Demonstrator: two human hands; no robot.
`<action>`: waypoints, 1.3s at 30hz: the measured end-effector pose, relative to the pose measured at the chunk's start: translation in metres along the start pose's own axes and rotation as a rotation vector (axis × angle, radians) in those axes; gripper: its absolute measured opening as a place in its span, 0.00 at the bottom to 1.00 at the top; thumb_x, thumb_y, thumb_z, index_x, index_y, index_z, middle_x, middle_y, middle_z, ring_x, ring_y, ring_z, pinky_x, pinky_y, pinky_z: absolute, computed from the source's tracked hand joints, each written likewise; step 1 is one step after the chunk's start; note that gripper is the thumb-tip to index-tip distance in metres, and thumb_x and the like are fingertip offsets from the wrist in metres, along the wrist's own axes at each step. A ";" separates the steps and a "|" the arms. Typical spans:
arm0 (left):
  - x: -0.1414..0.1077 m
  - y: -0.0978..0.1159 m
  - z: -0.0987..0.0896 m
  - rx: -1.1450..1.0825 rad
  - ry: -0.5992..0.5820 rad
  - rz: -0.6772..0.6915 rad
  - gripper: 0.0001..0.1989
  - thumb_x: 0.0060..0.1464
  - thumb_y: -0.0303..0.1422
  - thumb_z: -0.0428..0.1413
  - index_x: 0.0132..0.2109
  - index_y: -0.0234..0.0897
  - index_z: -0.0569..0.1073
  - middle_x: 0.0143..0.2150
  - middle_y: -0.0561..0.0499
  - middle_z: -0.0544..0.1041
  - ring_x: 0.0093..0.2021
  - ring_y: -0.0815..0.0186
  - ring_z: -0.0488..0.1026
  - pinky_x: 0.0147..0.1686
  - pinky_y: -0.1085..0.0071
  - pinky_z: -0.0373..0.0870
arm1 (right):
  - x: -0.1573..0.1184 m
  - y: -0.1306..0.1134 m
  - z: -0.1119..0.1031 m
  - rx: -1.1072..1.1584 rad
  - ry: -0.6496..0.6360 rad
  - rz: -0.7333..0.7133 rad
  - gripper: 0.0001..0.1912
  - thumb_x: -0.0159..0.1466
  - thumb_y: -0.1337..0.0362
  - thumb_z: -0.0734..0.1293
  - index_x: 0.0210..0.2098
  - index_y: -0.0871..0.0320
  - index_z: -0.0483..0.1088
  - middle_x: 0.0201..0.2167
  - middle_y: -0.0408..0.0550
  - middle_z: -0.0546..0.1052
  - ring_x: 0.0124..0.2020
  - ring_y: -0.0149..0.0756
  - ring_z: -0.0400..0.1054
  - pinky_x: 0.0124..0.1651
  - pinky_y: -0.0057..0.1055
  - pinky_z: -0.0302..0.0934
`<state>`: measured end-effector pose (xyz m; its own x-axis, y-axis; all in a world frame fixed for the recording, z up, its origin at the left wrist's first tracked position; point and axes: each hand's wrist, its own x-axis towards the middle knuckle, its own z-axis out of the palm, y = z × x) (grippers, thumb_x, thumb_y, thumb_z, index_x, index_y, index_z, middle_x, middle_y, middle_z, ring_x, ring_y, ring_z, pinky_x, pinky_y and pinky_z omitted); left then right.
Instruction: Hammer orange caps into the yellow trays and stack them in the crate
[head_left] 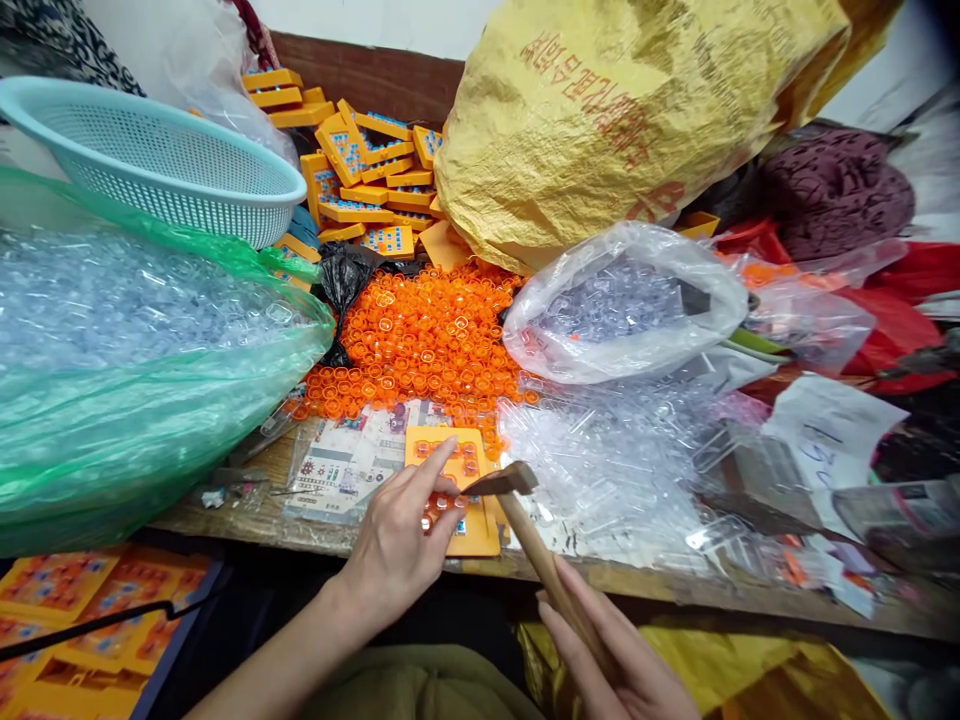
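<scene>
A small hammer with a wooden handle [534, 540] and a dark metal head [499, 481] is in my right hand [611, 655], whose fingers wrap round the lower handle. Its head hovers over, or touches, a yellow-orange plastic panel [476, 542] on the bench; I cannot tell which. Rows of small orange ring-shaped caps [469, 462] sit in the panel. Across its left side rests my left hand [397, 515], index finger stretched out and thumb apart, close to the hammer head. The hammer head hides part of the panel.
Loose orange caps [427, 335] are heaped behind the panel. Clear plastic pieces fill a green bag [150, 420], a white bag [630, 360] and the bench at right. Finished-looking yellow cases [360, 170], a blue basket [165, 150] and a yellow sack [600, 120] stand behind.
</scene>
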<state>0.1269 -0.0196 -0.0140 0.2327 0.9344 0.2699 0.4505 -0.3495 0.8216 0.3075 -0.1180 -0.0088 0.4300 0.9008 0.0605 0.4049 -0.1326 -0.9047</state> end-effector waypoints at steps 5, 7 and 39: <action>-0.007 0.004 -0.009 -0.177 0.272 -0.229 0.24 0.51 0.33 0.59 0.55 0.41 0.68 0.55 0.43 0.71 0.58 0.55 0.66 0.59 0.55 0.61 | 0.031 -0.007 0.023 0.284 -0.235 0.333 0.33 0.58 0.52 0.68 0.60 0.56 0.63 0.43 0.50 0.78 0.19 0.24 0.63 0.20 0.23 0.60; -0.005 0.008 -0.017 -0.416 0.292 -0.470 0.27 0.49 0.34 0.60 0.57 0.41 0.65 0.62 0.42 0.64 0.62 0.54 0.61 0.59 0.56 0.62 | 0.043 -0.008 0.033 0.381 -0.319 0.358 0.35 0.58 0.52 0.69 0.61 0.58 0.60 0.39 0.49 0.77 0.17 0.22 0.59 0.17 0.21 0.57; -0.007 0.027 -0.028 -1.411 0.214 -0.952 0.30 0.51 0.39 0.61 0.60 0.41 0.64 0.52 0.44 0.77 0.52 0.54 0.74 0.53 0.59 0.70 | 0.098 -0.076 0.047 -0.214 -0.337 -0.717 0.11 0.66 0.70 0.59 0.41 0.55 0.72 0.34 0.46 0.76 0.37 0.35 0.68 0.39 0.32 0.63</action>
<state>0.1128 -0.0336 0.0201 0.1899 0.7937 -0.5779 -0.7261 0.5098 0.4615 0.2811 -0.0004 0.0459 -0.2431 0.8682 0.4326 0.6494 0.4770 -0.5923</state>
